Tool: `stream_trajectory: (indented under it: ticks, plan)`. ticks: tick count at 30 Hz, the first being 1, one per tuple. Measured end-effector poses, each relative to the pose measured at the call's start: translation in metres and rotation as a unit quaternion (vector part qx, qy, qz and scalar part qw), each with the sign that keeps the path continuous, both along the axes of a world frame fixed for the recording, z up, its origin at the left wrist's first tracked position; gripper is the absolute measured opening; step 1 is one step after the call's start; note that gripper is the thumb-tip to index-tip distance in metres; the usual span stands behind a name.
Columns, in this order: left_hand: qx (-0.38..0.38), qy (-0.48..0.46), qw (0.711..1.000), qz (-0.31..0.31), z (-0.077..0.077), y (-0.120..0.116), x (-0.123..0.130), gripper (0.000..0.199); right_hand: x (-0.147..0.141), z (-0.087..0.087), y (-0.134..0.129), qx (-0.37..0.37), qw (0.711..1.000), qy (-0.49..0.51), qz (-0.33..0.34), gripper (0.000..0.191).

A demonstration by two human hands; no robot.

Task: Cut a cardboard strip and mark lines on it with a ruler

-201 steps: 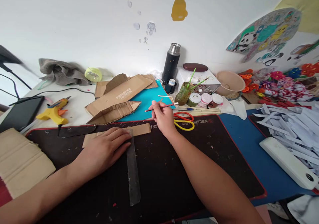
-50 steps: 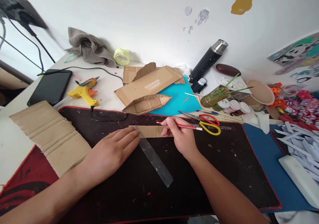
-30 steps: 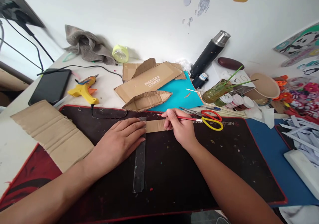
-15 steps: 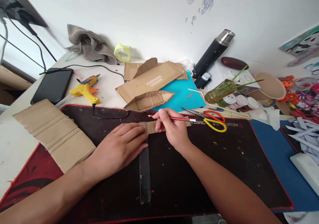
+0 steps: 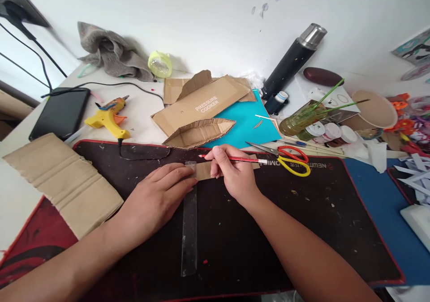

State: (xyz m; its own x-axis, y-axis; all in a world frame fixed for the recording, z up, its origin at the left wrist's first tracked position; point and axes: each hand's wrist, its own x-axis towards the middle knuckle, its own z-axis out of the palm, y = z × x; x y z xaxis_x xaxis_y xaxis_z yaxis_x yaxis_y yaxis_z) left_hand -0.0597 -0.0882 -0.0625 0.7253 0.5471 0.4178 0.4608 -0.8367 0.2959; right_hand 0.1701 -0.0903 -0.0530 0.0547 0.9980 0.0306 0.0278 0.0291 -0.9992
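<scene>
From where I sit, the strip (image 5: 203, 171) lies at three o'clock from my left hand (image 5: 157, 191), its long axis near nine to three; my right hand (image 5: 235, 173) is the nearer, right over it. The ruler (image 5: 189, 241) meets it crosswise, twelve to six. My left hand is laid flat, fingers together, on the ruler's upper end. My right pinches the pencil (image 5: 244, 159), point towards nine; I can't tell whether it touches the strip, whose left end is hidden. Two seconds or so ago the ruler slanted towards five; now the strip's right end also shows past my right hand.
</scene>
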Motion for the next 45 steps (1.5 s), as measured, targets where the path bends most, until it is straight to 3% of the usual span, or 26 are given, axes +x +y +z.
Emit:
stream_trajectory:
  ticks: [3, 11, 17, 24, 45]
  plan:
    - [0.004, 0.002, 1.000, 0.000, 0.0002, 0.0001, -0.0003, 0.030, -0.0008, -0.0002, 0.0019, -0.004, 1.000, 0.007, -0.002, 0.053]
    - [-0.080, 0.001, 0.997, -0.024, 0.0064, 0.0013, -0.0059, 0.047, 0.0035, 0.0003, 0.0000, -0.009, 1.000, 0.009, 0.015, 0.051]
    - [-0.030, 0.006, 0.999, -0.018, -0.0022, 0.0028, -0.0054, 0.046, 0.0029, 0.0024, -0.0001, 0.005, 1.000, 0.004, 0.018, 0.049]
    - [0.018, 0.011, 0.999, -0.030, 0.0017, 0.0008, -0.0047, 0.034, 0.0034, 0.0010, -0.0001, 0.006, 1.000, 0.003, 0.018, 0.050]
    - [0.045, 0.026, 0.998, -0.035, 0.0059, -0.0005, -0.0036, 0.033, 0.0040, 0.0008, -0.0007, 0.013, 1.000, -0.003, 0.026, 0.052]
